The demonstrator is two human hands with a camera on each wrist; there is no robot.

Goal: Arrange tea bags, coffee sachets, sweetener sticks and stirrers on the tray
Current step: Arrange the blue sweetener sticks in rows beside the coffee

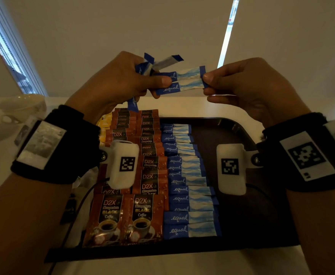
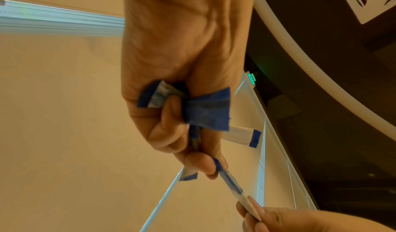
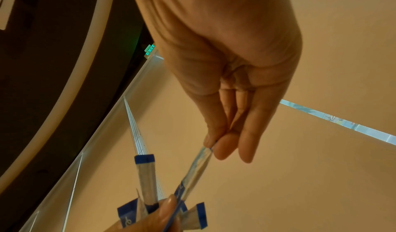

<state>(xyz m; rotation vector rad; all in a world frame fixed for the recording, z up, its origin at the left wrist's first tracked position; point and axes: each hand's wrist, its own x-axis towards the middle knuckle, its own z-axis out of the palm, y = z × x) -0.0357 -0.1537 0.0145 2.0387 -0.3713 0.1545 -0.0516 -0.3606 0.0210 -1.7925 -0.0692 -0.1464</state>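
Observation:
Both hands are raised above the dark tray (image 1: pixel 240 135). My left hand (image 1: pixel 123 80) grips a bunch of blue-and-white sweetener sticks (image 1: pixel 158 64), fanned out in several directions (image 2: pixel 205 112). Two of them (image 1: pixel 184 80) stretch sideways to my right hand (image 1: pixel 242 86), which pinches their far ends between thumb and fingers (image 3: pixel 211 146). On the tray lies a column of sweetener sticks (image 1: pixel 188 187), and to its left two columns of brown coffee sachets (image 1: pixel 143 175). Yellow packets (image 1: pixel 104 126) peek out at the far left of the tray.
A white cup on a saucer (image 1: pixel 22 110) stands on the white table at the back left. The right part of the tray holds nothing. A black cable (image 1: pixel 79 207) runs down along the tray's left side. Window blinds are behind.

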